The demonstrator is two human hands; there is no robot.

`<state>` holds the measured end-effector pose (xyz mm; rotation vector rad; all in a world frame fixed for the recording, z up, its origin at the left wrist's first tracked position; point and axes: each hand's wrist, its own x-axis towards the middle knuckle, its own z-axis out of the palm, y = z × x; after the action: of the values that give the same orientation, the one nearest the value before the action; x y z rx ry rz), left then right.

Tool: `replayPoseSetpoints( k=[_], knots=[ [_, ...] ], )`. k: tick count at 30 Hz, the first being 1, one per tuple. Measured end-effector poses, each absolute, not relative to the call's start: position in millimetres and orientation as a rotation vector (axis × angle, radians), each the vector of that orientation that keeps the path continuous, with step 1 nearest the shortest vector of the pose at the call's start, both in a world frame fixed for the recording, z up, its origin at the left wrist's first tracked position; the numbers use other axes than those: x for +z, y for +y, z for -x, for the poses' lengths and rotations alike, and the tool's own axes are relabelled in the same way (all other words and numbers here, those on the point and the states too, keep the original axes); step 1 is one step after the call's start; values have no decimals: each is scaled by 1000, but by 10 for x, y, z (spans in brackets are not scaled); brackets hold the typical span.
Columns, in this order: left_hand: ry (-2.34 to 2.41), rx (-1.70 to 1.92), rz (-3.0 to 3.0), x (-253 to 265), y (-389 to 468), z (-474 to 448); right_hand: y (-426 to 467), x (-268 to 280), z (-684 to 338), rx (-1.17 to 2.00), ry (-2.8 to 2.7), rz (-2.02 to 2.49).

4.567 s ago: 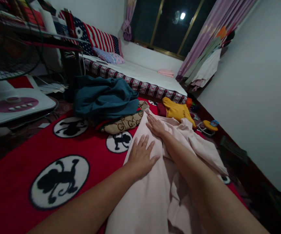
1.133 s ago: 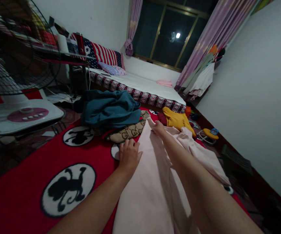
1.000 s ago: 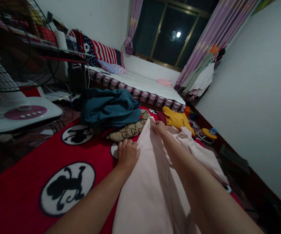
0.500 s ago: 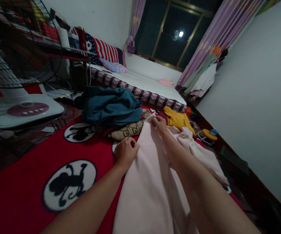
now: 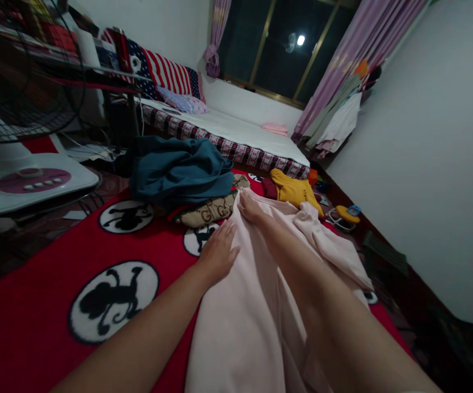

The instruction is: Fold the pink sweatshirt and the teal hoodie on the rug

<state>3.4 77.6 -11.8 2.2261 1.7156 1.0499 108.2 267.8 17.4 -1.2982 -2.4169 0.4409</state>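
I see the pale pink cloth [image 5: 236, 327] right under both hands, lying long on a red blanket [image 5: 35, 295] with black monkey pictures. It starts at the bottom of my view and goes up to a corner. The left hand [image 5: 220, 252] rests on the cloth's left edge. Its fingers are straight and point up toward the corner, and it is loose, with nothing gripped in it. The right hand [image 5: 249, 207] is farther up, at the top corner, with the cloth under it. I cannot tell if its fingers pinch the cloth or just press on it, because the hand hides that spot. The right arm [image 5: 314, 284] goes over the cloth, so I see some on each side. On the right side it is bunched up in folds, and on the left side it is smoother. Just past the left hand lies a tan patterned cloth [image 5: 207, 212], with a big blue-green cloth [image 5: 179, 169] heaped behind it. A yellow cloth [image 5: 296, 188] and a dark red cloth [image 5: 269, 188] sit past the pink one. A fan [image 5: 76, 180] stands well off to the left, and a bed [image 5: 228, 125] is at the back.
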Motion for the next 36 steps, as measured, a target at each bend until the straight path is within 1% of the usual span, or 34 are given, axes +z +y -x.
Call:
replayPoseSetpoints(
  k=[3, 6, 8, 10, 12, 17, 22, 25, 28, 30, 33, 36],
  knots=[
    [1738, 1208, -2097, -152, 833, 9, 2347, 274, -1191, 333, -2430, 1356],
    [1752, 1444, -1964, -108, 864, 54, 1747, 301, -1432, 193, -2533, 1291],
    [1746, 1538, -1925, -71, 862, 80, 1298, 331, -1675, 286, -2725, 1100],
    [1707, 1562, -1951, -40, 843, 89, 917, 410, -1982, 441, -2726, 967],
    [1655, 1529, -2014, -15, 808, 61, 660, 522, -2341, 491, -2546, 991],
    [1491, 1260, -2233, 23, 648, -216, 402, 639, -3200, 191, -2087, 1396],
    [1353, 860, -2485, -51, 512, -471, 163, 535, -3392, 54, -2044, 2004],
    [1363, 785, -2527, -102, 516, -463, -36, 602, -3279, -61, -2129, 2206],
    [1345, 800, -2539, -108, 539, -420, -295, 758, -3184, -229, -2198, 2081],
    [1339, 808, -2540, -100, 549, -411, -473, 826, -3132, -253, -2280, 1886],
    [1329, 830, -2538, -100, 560, -419, -640, 765, -3048, -76, -2459, 1659],
    [1317, 840, -2541, -122, 568, -419, -624, 594, -3005, 89, -2540, 1643]
  ],
)
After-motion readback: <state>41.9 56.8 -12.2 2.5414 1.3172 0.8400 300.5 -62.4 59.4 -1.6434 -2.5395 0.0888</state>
